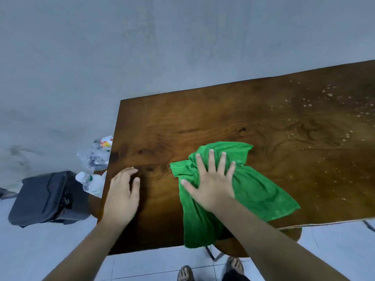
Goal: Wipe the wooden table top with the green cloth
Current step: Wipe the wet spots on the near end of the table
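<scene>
Right hand [211,185] flattens crumpled, seemingly terry green cloth [253,191].

Layout, seen from the wearer at 6 o'clock. The cloth [233,191] lies on the table top [223,122] near its 6 o'clock edge, one corner hanging over that edge. The right hand [211,183] rests flat on the cloth; the left hand [121,197] rests on the table at the cloth's 9 o'clock. Droplets [328,98] lie toward 2 o'clock. Off the table at 9 o'clock stand a case [46,197], a bottle [89,182] and bags [95,157].
</scene>
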